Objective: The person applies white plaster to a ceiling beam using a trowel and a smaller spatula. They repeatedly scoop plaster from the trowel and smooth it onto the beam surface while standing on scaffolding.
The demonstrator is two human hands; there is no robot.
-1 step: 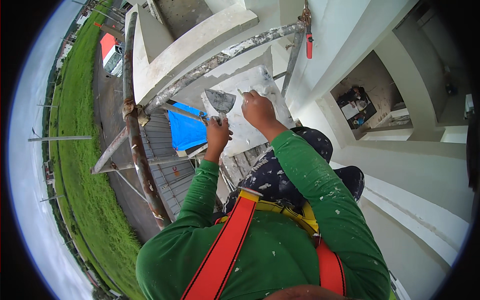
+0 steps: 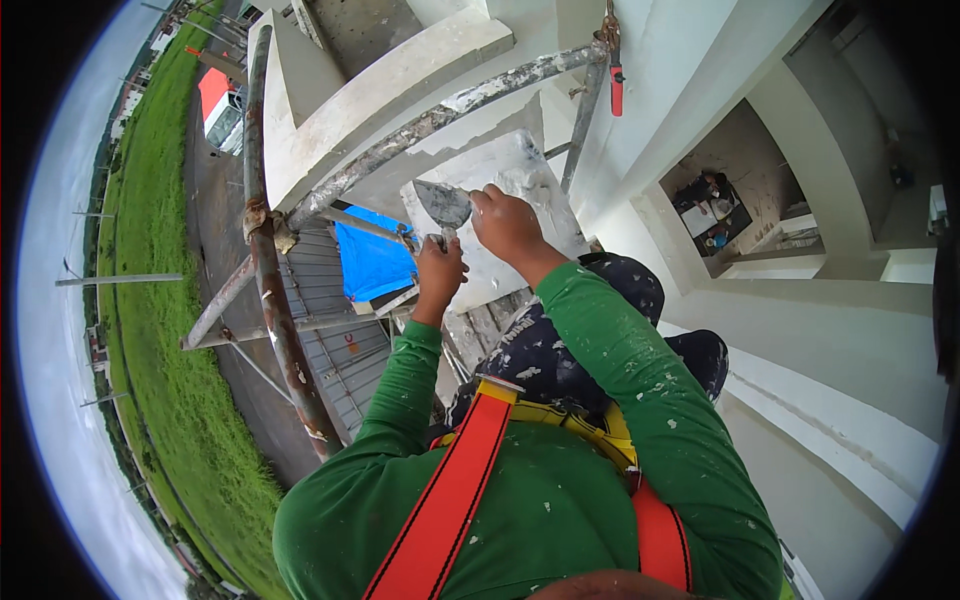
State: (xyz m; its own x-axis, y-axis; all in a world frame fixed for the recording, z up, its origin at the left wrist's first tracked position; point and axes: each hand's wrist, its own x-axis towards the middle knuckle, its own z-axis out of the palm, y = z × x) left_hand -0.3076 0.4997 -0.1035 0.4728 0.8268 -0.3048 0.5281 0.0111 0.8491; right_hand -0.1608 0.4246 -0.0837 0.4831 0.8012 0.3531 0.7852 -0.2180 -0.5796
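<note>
My left hand [image 2: 438, 272] is closed round the handle of a putty knife [image 2: 443, 203], whose wide grey blade is smeared with white and points up and away. Beside that blade is my right hand [image 2: 508, 222], its fingers pinched at the blade's right edge. Whatever those fingers hold is hidden at this moment. Beneath both hands lies a pale board [image 2: 482, 268] coated with white paste. A thicker lump of white paste [image 2: 533, 184] sits toward its far right part.
Paint-spattered scaffold pipes [image 2: 440, 118] cross beyond the board, and a rusty pipe [image 2: 281, 320] runs along the left. A tool with a red handle [image 2: 616, 92] hangs at the far pipe joint. Below are a blue tarp [image 2: 368, 255] and corrugated sheeting [image 2: 322, 300]. Pale walls [image 2: 800, 350] rise on the right.
My right hand has moved left, up to the putty knife's blade. The thin pale tip that showed at its fingers before is now hidden. My left hand and the knife shifted slightly.
</note>
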